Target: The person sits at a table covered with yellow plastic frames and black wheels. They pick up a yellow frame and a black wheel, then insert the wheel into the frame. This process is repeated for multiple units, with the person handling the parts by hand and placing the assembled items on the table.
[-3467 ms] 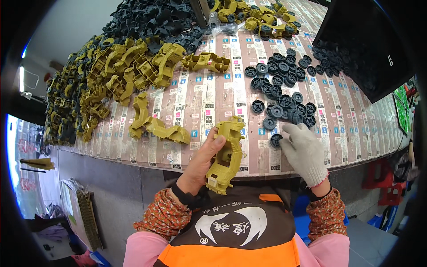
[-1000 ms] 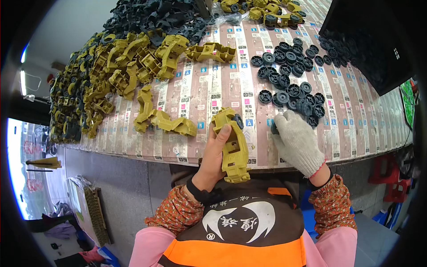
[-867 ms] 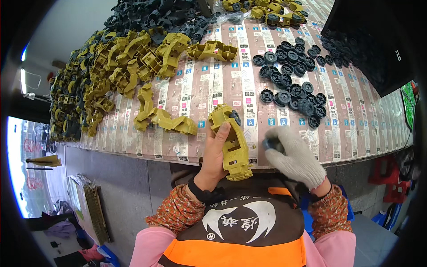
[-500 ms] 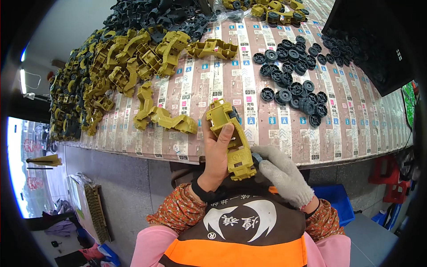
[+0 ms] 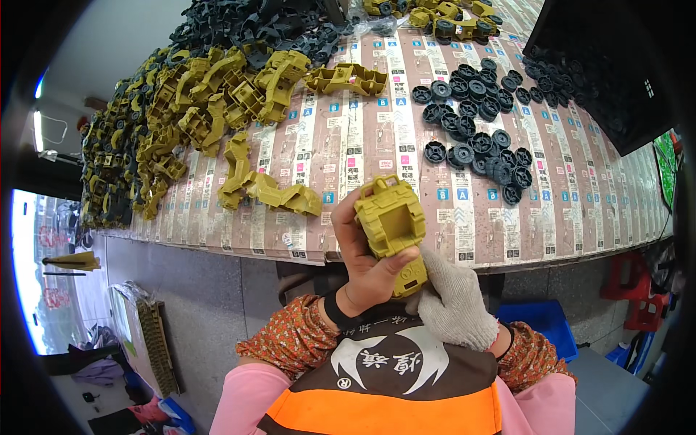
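Note:
My bare left hand (image 5: 366, 272) is closed around a mustard-yellow plastic toy vehicle body (image 5: 397, 217), its thumb across the front. The body is tilted, and a square recess faces me. A grey knitted glove covers my right hand (image 5: 458, 301), whose curled fingers press against the body's lower right side. Its fingertips are partly hidden, and no wheel shows between them. Both hands are just off the table's near edge. Beyond them, to the right, lies a loose group of black toy wheels (image 5: 467, 130).
More yellow bodies (image 5: 225, 94) are heaped on the table (image 5: 348, 196) at the left, with two apart near its edge (image 5: 283, 197). Dark plastic parts (image 5: 254, 29) are piled behind. A black container (image 5: 602, 80) spills wheels at the right. Below stand a blue bin (image 5: 540, 326) and red stools (image 5: 631, 290).
The yellow body has been turned so that its recessed face shows. The dark wheel seen earlier at the gloved fingers is out of sight. My right hand has shifted slightly and curled closer against the body.

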The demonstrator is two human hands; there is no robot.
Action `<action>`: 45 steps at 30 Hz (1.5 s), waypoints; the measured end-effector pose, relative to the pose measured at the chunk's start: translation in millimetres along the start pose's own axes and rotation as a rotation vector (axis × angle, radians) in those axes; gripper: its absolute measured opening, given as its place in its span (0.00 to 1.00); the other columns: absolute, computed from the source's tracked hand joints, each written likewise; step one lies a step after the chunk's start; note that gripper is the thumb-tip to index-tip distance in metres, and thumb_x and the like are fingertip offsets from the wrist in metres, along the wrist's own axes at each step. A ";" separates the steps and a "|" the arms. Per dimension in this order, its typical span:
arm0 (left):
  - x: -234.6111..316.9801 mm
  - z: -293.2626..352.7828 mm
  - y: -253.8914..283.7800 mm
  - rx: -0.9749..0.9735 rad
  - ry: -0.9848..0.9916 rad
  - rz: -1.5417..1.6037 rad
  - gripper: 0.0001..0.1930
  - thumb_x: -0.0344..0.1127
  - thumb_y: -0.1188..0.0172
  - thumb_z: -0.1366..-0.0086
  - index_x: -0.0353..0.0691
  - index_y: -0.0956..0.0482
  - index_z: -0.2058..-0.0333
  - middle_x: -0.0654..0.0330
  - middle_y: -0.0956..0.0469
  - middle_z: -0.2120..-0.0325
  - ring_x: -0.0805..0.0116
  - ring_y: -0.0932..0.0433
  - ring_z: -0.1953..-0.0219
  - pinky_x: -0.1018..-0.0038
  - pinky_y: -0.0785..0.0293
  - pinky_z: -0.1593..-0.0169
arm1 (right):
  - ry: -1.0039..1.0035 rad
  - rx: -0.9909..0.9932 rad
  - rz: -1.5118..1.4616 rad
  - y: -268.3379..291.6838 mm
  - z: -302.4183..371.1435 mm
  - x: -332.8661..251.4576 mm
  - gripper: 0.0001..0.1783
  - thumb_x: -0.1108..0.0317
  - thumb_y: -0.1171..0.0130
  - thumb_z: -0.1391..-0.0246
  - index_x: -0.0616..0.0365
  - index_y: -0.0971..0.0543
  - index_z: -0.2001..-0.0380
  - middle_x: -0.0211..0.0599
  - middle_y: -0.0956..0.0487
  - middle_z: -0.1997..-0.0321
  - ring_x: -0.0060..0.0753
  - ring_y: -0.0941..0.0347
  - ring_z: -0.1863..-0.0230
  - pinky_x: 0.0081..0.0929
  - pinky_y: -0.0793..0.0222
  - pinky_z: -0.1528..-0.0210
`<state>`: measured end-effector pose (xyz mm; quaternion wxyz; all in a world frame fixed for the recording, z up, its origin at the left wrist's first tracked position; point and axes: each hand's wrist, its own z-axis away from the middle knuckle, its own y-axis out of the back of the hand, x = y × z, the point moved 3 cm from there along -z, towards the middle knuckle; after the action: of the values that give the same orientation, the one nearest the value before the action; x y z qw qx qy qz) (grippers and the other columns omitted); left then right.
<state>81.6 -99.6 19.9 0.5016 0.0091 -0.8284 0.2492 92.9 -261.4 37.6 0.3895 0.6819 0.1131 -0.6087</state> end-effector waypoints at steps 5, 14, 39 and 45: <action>-5.4 -16.9 7.1 -0.016 0.384 -0.028 0.45 0.36 0.25 0.35 0.43 0.46 0.27 0.56 0.29 0.39 0.66 0.25 0.39 0.67 0.24 0.37 | 0.010 -0.052 0.172 17.7 -12.2 1.4 0.28 0.75 0.44 0.48 0.60 0.22 0.41 0.56 0.15 0.62 0.64 0.17 0.59 0.52 0.20 0.53; 2.8 -22.1 -4.1 -0.683 0.853 -0.235 0.41 0.38 0.30 0.32 0.44 0.44 0.26 0.55 0.22 0.47 0.67 0.21 0.45 0.70 0.25 0.42 | -0.122 0.090 -0.400 62.1 -24.6 16.2 0.31 0.70 0.33 0.43 0.63 0.26 0.37 0.43 0.21 0.42 0.31 0.20 0.47 0.31 0.21 0.48; -15.5 -16.2 7.6 -0.030 0.853 0.249 0.36 0.43 0.35 0.25 0.49 0.44 0.26 0.61 0.26 0.46 0.70 0.20 0.49 0.69 0.16 0.48 | -0.144 0.602 0.625 163.9 -36.8 82.6 0.18 0.64 0.34 0.40 0.60 0.20 0.49 0.50 0.19 0.58 0.51 0.20 0.54 0.44 0.25 0.51; -16.7 -12.0 5.5 -0.012 0.843 0.141 0.37 0.47 0.36 0.26 0.49 0.43 0.26 0.61 0.26 0.45 0.70 0.21 0.48 0.70 0.18 0.47 | -0.146 0.622 0.530 161.8 -34.4 73.6 0.13 0.72 0.35 0.41 0.62 0.21 0.54 0.46 0.20 0.61 0.44 0.21 0.58 0.37 0.25 0.52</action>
<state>98.4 -93.6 8.2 0.7782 -0.1531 -0.5508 0.2599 237.2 -370.5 32.2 0.3153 0.7276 -0.2835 -0.5393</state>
